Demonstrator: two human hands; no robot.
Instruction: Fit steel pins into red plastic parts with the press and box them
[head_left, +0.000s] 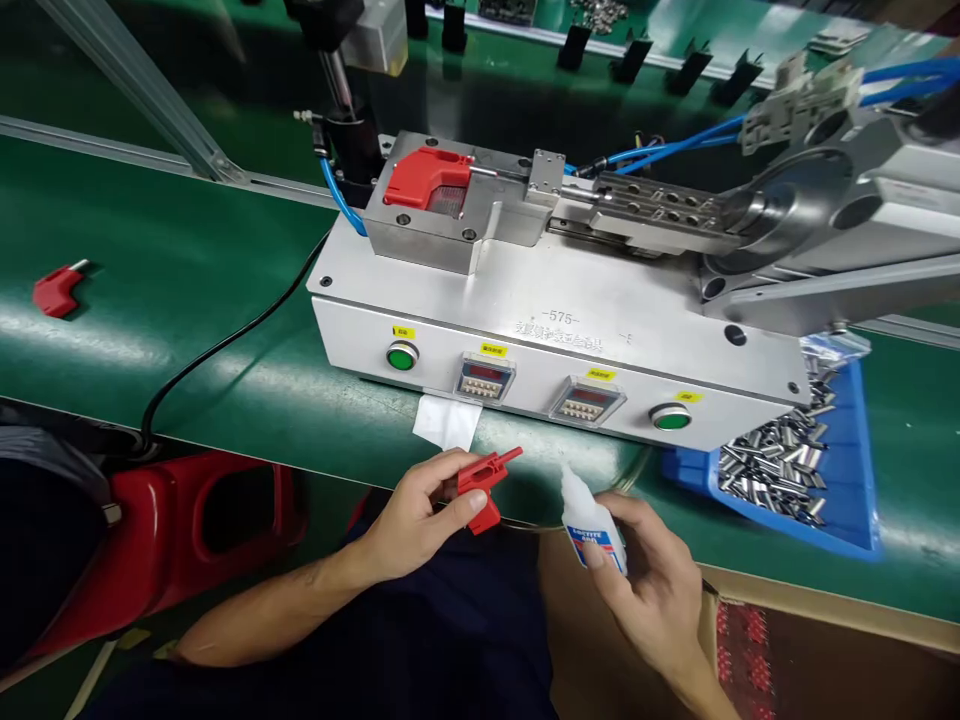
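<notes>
Between the thumb and fingers of my left hand (420,520) is a red pistol-shaped plastic part (484,488), its thin tip pointing up and to the right. My right hand (649,570) grips a white glue bottle (591,520) with a blue and red label, nozzle upward. A gap separates the nozzle from the red part's tip. Beyond both hands stands a metal press machine (555,330); a similar red part (426,178) sits in its steel fixture (420,240), facing a metal rod.
A blue bin (847,480) of short metal tubes (780,460) stands at the right. Another red part (58,290) lies on the green table (247,260) at left. White paper (448,422) sticks out under the machine. A black cable (240,340) curves over the table. Red stool (157,530) lower left.
</notes>
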